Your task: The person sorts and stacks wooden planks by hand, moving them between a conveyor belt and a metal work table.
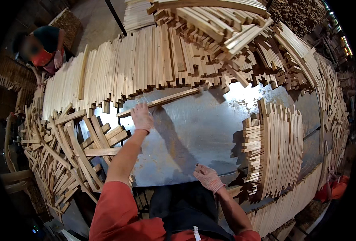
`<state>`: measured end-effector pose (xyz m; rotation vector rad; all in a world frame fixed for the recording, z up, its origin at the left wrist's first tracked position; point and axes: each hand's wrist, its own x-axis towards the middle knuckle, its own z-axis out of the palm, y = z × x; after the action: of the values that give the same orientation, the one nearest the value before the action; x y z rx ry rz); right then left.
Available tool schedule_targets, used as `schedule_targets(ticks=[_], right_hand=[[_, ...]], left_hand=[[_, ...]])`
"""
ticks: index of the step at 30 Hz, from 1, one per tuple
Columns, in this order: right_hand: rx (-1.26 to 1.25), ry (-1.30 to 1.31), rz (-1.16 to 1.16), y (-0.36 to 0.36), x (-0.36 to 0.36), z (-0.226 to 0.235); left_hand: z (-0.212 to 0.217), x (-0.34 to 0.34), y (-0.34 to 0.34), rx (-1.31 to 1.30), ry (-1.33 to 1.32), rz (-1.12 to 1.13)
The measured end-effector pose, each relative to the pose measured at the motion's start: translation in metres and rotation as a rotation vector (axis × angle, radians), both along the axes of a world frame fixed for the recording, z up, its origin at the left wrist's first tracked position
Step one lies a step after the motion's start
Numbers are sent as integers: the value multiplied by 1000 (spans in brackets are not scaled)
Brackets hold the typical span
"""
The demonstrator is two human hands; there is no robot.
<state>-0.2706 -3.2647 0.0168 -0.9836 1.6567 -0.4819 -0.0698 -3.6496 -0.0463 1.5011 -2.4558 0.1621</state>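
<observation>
My left hand (142,117), in a pale knitted glove, reaches far over the metal table and grips a wooden strip (174,97) near its left end. The strip lies slantwise, its right end farther away, just in front of a long row of wooden strips (142,60). Near the table's front edge is my right hand (208,177), also gloved, with its fingers loosely bent and nothing visible in them. To its right stands a neat stack of strips (282,148), laid crosswise in layers.
Loose, crossed wood pieces (77,148) heap up at the left. More strips (214,20) are piled at the back. The sheet-metal tabletop (194,128) shows between them. A person (45,48) is at the far left; a red sleeve (336,188) shows at the right.
</observation>
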Motion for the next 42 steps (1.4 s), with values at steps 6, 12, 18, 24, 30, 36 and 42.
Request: schedule_targets(ticks=[6,12,18,24,30,36,42], right_hand=[[45,50,92,-71,38,-8],[-496,463,432,-107,20,-64],[-118,266,267,-267,24,-32],[3,522,-122,-409,20,-78],[-50,833,-207,-446,-14,-109],[107,849,-104,-467,-14,-104],[178,852,-67,-487,-4,-86]], left_hand=[[-33,62,-73,441,-94,-78],[19,129,-64,731,233,-171],[52,184,-135,1034,833,403],[36,146,-210,670,758,0],[13,166,-160,681,446,545],[-19,157,-153,642,389,649],[-52,176,-182,543,176,494]])
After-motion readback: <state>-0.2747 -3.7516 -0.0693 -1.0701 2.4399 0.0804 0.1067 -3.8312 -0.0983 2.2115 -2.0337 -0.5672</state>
